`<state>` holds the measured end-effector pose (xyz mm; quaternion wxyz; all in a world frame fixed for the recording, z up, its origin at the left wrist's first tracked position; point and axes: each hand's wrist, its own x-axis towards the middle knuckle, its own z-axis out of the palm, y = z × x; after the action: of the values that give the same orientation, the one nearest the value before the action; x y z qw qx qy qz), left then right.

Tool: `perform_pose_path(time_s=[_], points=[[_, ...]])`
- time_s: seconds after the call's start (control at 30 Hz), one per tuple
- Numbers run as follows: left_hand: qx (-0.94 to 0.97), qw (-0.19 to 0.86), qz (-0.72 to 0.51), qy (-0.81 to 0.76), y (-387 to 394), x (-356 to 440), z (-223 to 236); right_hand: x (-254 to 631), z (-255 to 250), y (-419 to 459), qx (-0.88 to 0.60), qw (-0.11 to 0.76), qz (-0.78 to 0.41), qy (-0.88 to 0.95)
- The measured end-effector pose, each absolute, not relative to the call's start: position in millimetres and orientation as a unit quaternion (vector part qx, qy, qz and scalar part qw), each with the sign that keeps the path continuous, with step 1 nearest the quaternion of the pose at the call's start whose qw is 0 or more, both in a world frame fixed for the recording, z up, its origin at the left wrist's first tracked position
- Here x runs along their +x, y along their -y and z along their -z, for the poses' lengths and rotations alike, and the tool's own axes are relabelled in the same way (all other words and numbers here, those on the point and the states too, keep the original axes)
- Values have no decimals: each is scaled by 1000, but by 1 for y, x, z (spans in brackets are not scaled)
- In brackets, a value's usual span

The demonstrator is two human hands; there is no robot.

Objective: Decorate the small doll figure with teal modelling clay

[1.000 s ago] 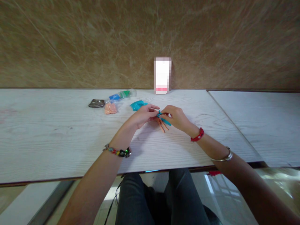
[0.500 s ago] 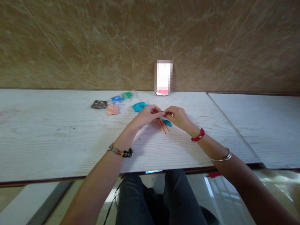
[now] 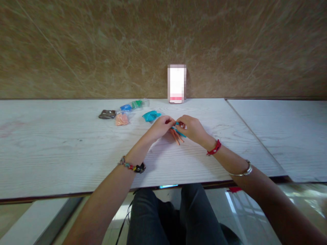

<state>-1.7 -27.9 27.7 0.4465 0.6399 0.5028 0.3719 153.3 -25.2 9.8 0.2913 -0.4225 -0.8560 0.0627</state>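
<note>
A: Hidden?
B: Turquoise bit (image 3: 177,123) between left hand (image 3: 162,127) and right hand (image 3: 192,128), mostly covered, shape too small to tell; top ends of orange strands (image 3: 176,136) too
A: Blurred?
B: Upright screen (image 3: 177,82), pixelated
A: Cut off?
B: Forearms (image 3: 109,190) and legs (image 3: 145,217) at bottom, counter (image 3: 63,156) both sides

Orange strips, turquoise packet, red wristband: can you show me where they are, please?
Orange strips (image 3: 175,137): head view, partway along one strip.
Turquoise packet (image 3: 151,116): head view, middle of its crumpled top side.
Red wristband (image 3: 214,148): head view, middle of the band.
</note>
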Motion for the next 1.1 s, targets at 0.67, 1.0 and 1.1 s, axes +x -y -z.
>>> perform_pose_path(time_s=[0.67, 1.0, 1.1], points=[[636, 456, -378, -495, 26, -5, -32, 158, -15, 20, -386, 325, -52, 862], [455, 443, -509, -581, 12, -27, -33, 166, -15, 6, -433, 509, -286, 686], [489, 439, -503, -561, 11, -29, -33, 166, -11, 2, -440, 493, -301, 687]])
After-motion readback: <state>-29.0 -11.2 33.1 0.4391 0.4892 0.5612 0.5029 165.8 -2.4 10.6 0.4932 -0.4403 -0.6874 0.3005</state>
